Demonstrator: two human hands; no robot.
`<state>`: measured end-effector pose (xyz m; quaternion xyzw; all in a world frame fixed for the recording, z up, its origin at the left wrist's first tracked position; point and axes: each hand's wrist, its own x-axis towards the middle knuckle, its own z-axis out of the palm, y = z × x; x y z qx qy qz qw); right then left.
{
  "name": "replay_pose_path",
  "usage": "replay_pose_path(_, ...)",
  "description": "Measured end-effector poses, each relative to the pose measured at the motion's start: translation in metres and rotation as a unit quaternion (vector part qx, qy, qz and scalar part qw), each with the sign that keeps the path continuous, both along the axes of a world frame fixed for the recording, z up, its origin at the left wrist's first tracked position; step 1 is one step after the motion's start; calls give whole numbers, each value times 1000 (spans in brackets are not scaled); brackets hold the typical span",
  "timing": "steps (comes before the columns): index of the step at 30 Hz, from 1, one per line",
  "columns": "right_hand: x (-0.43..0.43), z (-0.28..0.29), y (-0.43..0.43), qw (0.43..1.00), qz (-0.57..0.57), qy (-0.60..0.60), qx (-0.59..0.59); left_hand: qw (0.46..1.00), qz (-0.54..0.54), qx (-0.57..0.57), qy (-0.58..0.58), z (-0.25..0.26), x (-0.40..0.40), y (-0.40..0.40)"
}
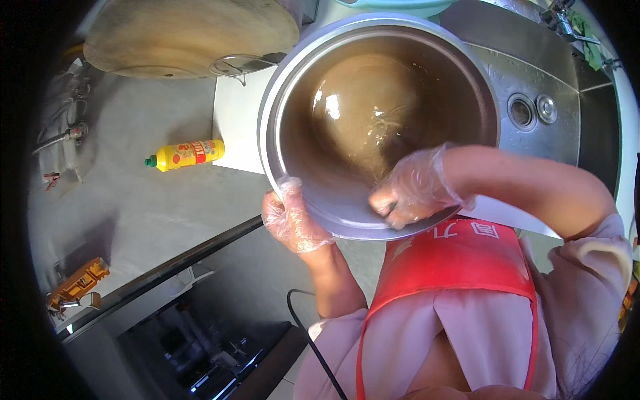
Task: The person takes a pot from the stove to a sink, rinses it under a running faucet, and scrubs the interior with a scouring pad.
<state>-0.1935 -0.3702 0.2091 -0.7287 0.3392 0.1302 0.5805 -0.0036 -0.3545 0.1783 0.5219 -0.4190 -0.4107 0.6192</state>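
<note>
A large, round metal pot is in front of me, with shallow liquid shining on its brown-looking inside. My left hand, in a thin clear plastic glove, grips the pot's near-left rim, thumb over the edge. My right hand, gloved the same way, reaches over the near-right rim into the pot. Its fingers are curled close to the inner wall and slightly blurred. A small dark patch shows between them; whether they hold something is not clear. A red apron bearing writing is just below the pot.
Right of the pot is a steel sink with a drain, loose strainer and faucet. Left are a yellow green-capped bottle, a wire stand and a large tan round vessel. A black cable runs below.
</note>
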Motion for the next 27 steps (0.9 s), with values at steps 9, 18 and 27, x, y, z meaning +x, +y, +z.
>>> replay_pose_path(9, 20, -67, 7, 978, 11, 146, -149, 1000, -4, 11, -9, 8, -10, 0)
replay_pose_path(18, 22, -36, -4, 988, -66, 30, -134, 1000, -11, 7, 2, 14, -17, 0)
replay_pose_path(27, 31, -47, -10, 985, -5, 70, -158, 1000, -14, 3, 15, 17, -24, 2)
